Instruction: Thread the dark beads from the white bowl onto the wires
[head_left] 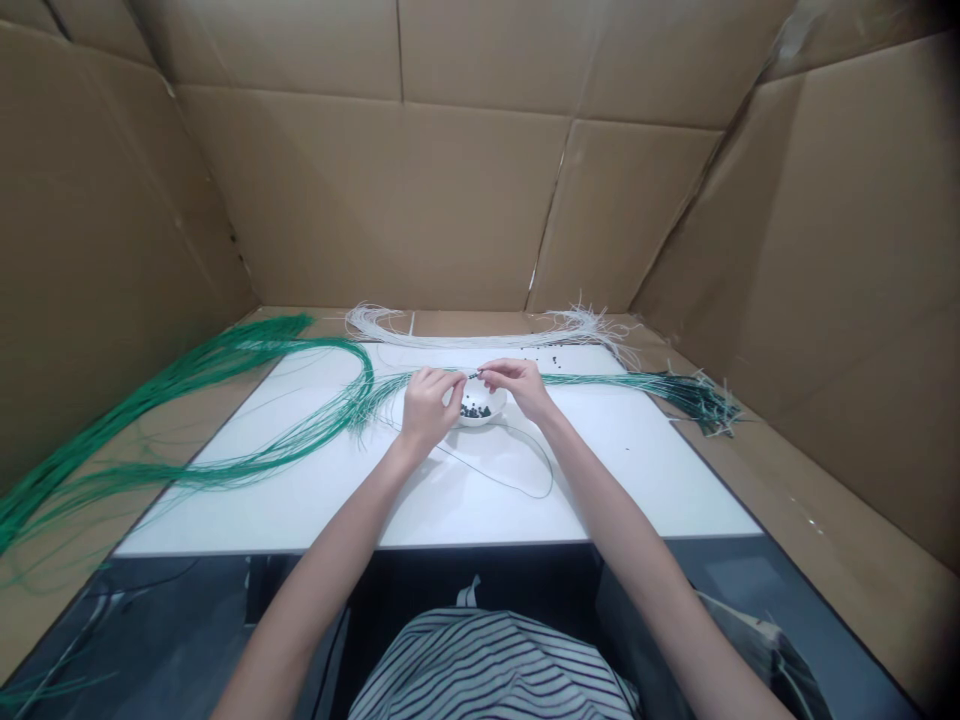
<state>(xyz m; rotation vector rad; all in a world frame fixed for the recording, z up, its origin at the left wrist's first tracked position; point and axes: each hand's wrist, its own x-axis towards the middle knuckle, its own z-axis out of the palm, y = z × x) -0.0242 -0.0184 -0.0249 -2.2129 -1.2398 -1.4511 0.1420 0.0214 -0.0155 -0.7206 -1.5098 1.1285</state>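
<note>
My left hand [427, 405] and my right hand [519, 386] meet above a small white bowl [480, 408] that holds several tiny dark beads [475, 411]. Both hands are pinched, fingertips almost touching, with a thin green string [525, 487] between them; it loops down over the white board [450, 500] toward me. A tiny dark bead appears to sit at the fingertips. A large bundle of green strings [225, 400] sweeps from the far left across the board to the bowl. More green strings [660, 385] run off to the right.
A bundle of white strings [480, 335] arcs along the far edge of the board. A few loose dark beads [551, 360] lie behind my right hand. Cardboard walls [480, 200] close in the back and both sides. My striped shirt shows at the bottom.
</note>
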